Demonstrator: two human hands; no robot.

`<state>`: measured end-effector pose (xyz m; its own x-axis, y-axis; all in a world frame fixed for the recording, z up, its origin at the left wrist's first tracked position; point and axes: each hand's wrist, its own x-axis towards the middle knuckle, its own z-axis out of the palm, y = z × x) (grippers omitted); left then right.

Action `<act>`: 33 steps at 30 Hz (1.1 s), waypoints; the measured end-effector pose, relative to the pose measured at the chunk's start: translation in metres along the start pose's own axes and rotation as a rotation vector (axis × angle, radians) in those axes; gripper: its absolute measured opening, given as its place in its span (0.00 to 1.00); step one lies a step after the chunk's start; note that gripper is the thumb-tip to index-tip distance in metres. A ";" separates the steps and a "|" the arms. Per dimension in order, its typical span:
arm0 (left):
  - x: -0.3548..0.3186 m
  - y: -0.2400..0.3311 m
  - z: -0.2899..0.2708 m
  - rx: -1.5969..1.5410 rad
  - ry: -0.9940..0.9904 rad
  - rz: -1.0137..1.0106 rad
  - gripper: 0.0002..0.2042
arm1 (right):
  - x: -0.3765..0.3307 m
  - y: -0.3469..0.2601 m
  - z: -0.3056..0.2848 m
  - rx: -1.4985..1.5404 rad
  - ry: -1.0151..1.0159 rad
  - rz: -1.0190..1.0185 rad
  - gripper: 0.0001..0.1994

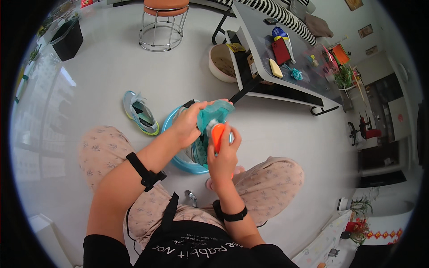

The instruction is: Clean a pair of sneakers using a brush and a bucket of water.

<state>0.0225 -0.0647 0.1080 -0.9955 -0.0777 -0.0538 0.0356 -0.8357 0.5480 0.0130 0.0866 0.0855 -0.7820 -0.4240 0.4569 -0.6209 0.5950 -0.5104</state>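
Observation:
My left hand (183, 125) holds up a teal, curved piece that looks like a shoe insole (218, 111), above a blue basin (187, 169). In my right hand (225, 156) is an orange-backed scrub brush (218, 136); its white bristles press against the teal piece. Fingers wrap round the brush's back. Inside the basin, partly hidden by my hands and arms, lies something grey and dark green, perhaps a shoe (196, 152). A light blue-grey shoe with a yellow-green sole edge (140, 114) rests on the floor left of the basin.
Ahead to the right stands a low table (308, 91) with a yellow soap bar (275, 68), a teal scrubber (296, 74) and a red box (281, 51). Beside it sits a white bucket (215, 69). An orange stool (166, 8) and black bin (68, 40) are farther off.

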 end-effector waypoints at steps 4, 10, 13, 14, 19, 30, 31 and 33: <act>0.002 -0.004 -0.007 -0.072 -0.005 0.008 0.22 | 0.008 -0.001 -0.001 -0.002 0.028 -0.094 0.32; 0.002 -0.004 -0.006 -0.126 0.035 -0.031 0.21 | 0.024 -0.005 -0.002 -0.020 0.113 -0.085 0.30; 0.003 -0.003 -0.014 -0.108 -0.012 -0.024 0.18 | 0.012 0.003 0.002 -0.006 0.061 -0.065 0.30; 0.005 -0.006 -0.016 -0.111 -0.008 -0.024 0.18 | 0.011 0.003 0.002 0.002 0.061 -0.042 0.30; -0.001 -0.014 -0.012 -0.141 0.148 -0.086 0.18 | 0.040 -0.016 -0.007 0.072 0.156 -0.106 0.31; -0.002 -0.017 -0.017 -0.077 0.217 -0.096 0.18 | 0.040 -0.013 -0.008 0.072 0.150 -0.087 0.30; 0.001 -0.020 -0.022 -0.082 0.174 -0.092 0.17 | 0.034 -0.007 -0.004 0.063 0.127 -0.071 0.30; 0.004 -0.020 -0.023 -0.119 0.091 -0.081 0.15 | 0.008 0.009 0.005 0.029 0.048 -0.027 0.31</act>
<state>0.0195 -0.0612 0.0773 -0.9837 -0.0518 -0.1724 -0.0290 -0.8995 0.4360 0.0012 0.0852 0.0814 -0.7617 -0.4059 0.5050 -0.6436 0.5638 -0.5176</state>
